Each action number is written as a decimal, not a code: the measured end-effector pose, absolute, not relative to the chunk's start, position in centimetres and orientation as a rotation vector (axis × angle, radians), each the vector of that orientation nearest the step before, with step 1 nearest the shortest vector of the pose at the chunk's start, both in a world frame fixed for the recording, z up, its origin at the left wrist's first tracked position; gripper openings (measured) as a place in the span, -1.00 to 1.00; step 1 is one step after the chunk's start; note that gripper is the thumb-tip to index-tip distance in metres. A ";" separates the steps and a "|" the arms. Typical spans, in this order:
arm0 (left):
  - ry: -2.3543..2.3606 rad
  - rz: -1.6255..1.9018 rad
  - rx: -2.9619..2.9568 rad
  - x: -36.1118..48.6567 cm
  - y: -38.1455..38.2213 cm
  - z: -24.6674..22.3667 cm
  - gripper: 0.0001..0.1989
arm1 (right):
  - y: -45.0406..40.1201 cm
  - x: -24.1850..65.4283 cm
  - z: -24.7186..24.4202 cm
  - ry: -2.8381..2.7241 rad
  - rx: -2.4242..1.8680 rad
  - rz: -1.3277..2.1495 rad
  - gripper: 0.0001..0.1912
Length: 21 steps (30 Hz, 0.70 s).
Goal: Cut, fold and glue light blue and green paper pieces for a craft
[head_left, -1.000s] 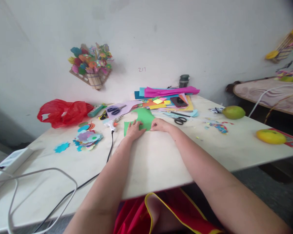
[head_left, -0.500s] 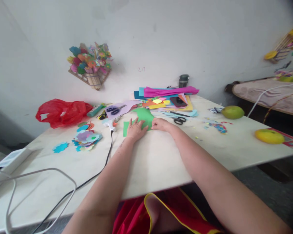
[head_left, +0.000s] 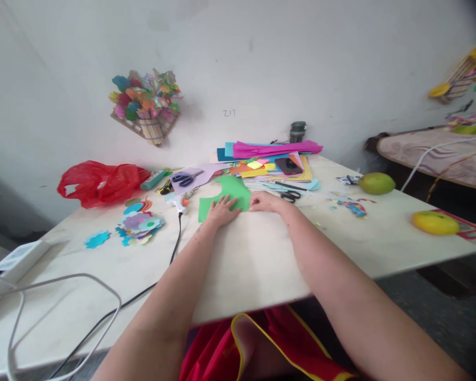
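A piece of green paper (head_left: 235, 189) with a curved cut-out along its upper left lies flat on the table. My left hand (head_left: 222, 211) rests on its lower part, fingers stretched out and spread. At the right edge of the sheet is my right hand (head_left: 265, 202), its fingers curled together; whether they pinch the paper's edge or something small is hidden. Just right of that hand lies a pair of black scissors (head_left: 291, 196). A white glue gun (head_left: 178, 203) with a black cord lies left of the paper.
Stacked paper flowers (head_left: 140, 223), a blue flower (head_left: 98, 239) and a red plastic bag (head_left: 99, 185) are at left. Behind the paper are purple-handled scissors (head_left: 184, 179), coloured sheets (head_left: 277, 149) and a phone (head_left: 289, 165). Two mangoes (head_left: 376, 183) lie right; a white cable (head_left: 121, 301) crosses front left.
My left hand has slid slightly left and down on the green paper, uncovering more of its middle. The right hand stays curled at the paper's right edge.
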<state>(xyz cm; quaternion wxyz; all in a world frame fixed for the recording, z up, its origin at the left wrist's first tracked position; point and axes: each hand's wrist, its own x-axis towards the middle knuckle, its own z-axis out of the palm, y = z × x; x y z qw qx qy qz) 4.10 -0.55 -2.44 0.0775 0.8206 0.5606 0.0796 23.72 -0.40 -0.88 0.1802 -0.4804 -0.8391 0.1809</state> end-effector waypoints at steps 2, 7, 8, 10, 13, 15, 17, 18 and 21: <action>1.679 0.200 2.449 4.1 -0.5 -2.3 -0.40 | -0.3 24.0 -1.0 -2.376 -1.336 0.484 -0.91; 1.689 0.249 2.434 4.2 -0.8 -2.0 -0.40 | 0.0 23.7 -1.2 -2.395 -1.387 0.402 -0.91; 1.697 0.263 2.427 4.2 -0.9 -2.0 -0.41 | 0.0 23.6 -1.2 -2.397 -1.401 0.384 -0.90; 1.711 0.277 2.424 4.2 -1.1 -2.1 -0.42 | -0.1 23.5 -1.1 -2.402 -1.421 0.347 -0.89; 1.720 0.302 2.440 4.3 -1.1 -2.3 -0.42 | -0.2 23.4 -0.9 -2.416 -1.449 0.333 -0.90; 1.725 0.325 2.456 4.4 -1.2 -2.4 -0.36 | -0.2 23.4 -0.9 -2.421 -1.470 0.354 -0.90; 1.742 0.339 2.461 4.7 -1.1 -2.4 -0.27 | -0.1 23.4 -0.9 -2.413 -1.484 0.373 -0.90; 1.749 0.339 2.464 4.8 -1.1 -2.3 -0.23 | 0.0 23.4 -1.0 -2.407 -1.489 0.376 -0.91; 1.740 0.316 2.488 5.3 -0.9 -2.2 -0.19 | 0.2 23.5 -1.1 -2.398 -1.482 0.373 -0.91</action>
